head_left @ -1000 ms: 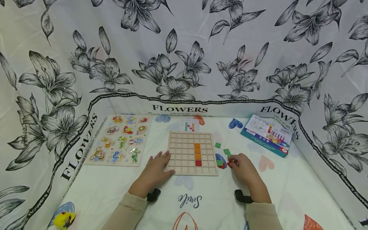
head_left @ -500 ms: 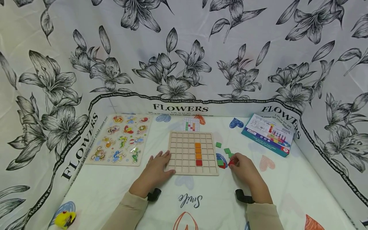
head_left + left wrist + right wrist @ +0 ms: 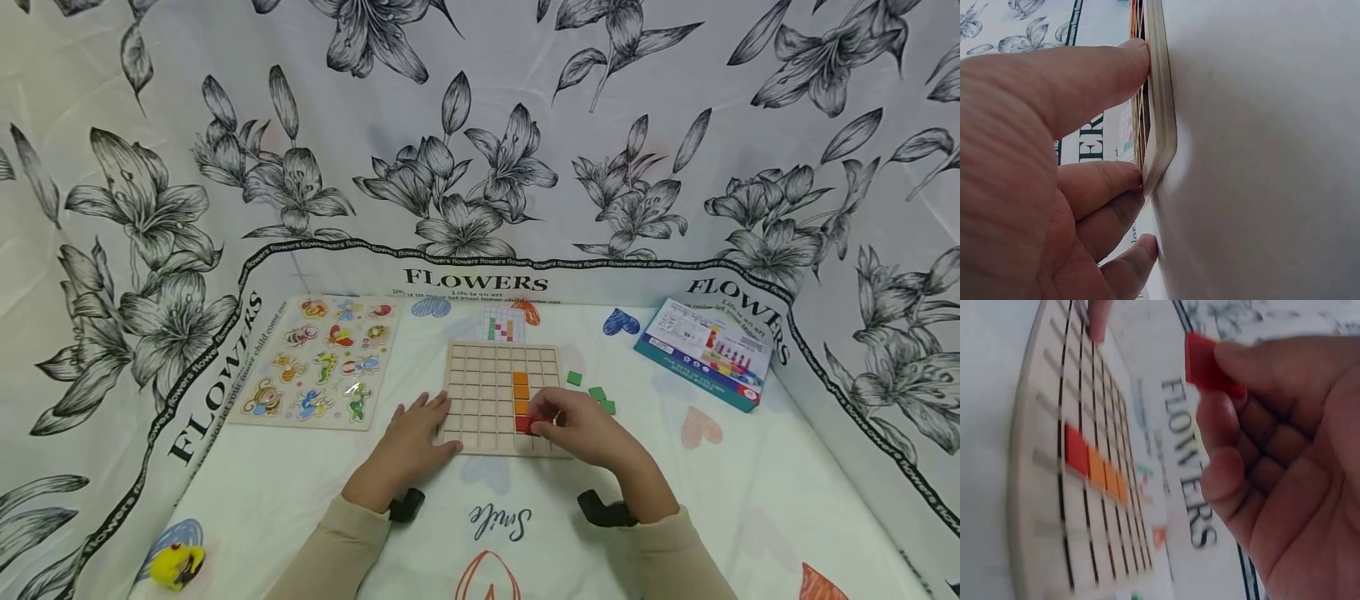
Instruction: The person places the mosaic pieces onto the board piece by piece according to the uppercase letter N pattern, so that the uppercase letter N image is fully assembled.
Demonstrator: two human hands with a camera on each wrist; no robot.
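My right hand point(image 3: 581, 425) pinches a red square tile point(image 3: 1200, 362) between thumb and index finger, over the lower right part of a wooden grid board point(image 3: 465, 375). Just left of these fingertips, a red tile point(image 3: 1076, 450) lies in the grid, with a column of orange tiles point(image 3: 521, 392) running up from it. At the board's lower left corner rests my left hand point(image 3: 408, 442), its thumb and fingertips touching the edges. Green tiles point(image 3: 573, 377) lie on the cloth right of the board. The right hand and forearm hide the area by the board's lower right edge.
A small pattern card point(image 3: 503, 325) lies behind the board. To the left is a picture puzzle board point(image 3: 315, 367) with cartoon animals. A teal and white box point(image 3: 705, 350) lies at the back right, and a yellow toy point(image 3: 177, 565) at the front left. A flower-printed curtain point(image 3: 480, 167) rises behind.
My right hand has picked up a red tile from the cloth and carried it left over the board, beside the placed red tile. The left hand has stayed at the board's corner.
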